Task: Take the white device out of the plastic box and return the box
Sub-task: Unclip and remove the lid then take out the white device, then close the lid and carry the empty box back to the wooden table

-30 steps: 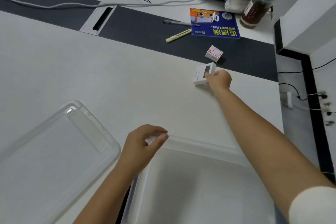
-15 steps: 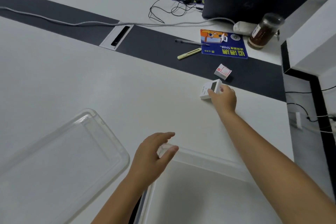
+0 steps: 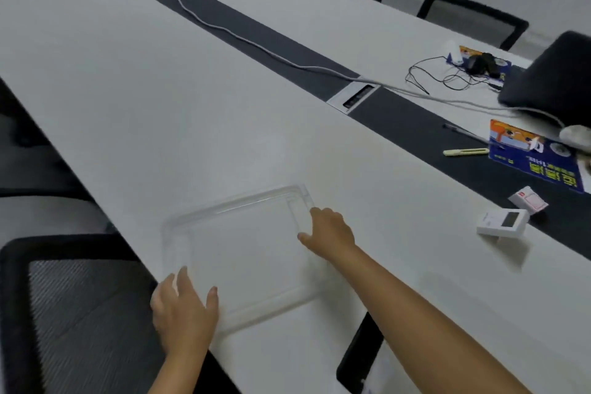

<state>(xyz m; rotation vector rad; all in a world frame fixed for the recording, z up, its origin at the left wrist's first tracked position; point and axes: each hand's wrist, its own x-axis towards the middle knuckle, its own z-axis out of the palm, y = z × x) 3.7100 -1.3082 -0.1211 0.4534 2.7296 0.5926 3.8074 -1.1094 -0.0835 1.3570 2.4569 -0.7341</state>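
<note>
Yellow pen [image 3: 466, 151] beside blue booklet [image 3: 534, 159]

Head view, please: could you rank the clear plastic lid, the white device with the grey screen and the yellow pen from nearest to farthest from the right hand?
1. Clear plastic lid: under the right hand, at its right edge.
2. White device with the grey screen: to the right, on the white table.
3. Yellow pen: farther right and back, on the dark strip.

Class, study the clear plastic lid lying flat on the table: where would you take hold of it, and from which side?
Probably by its two short ends. The clear lid lies flat with a thin raised rim, wide across. The left hand meets the near end and the right hand the far one; fingers hook under each edge.
</note>
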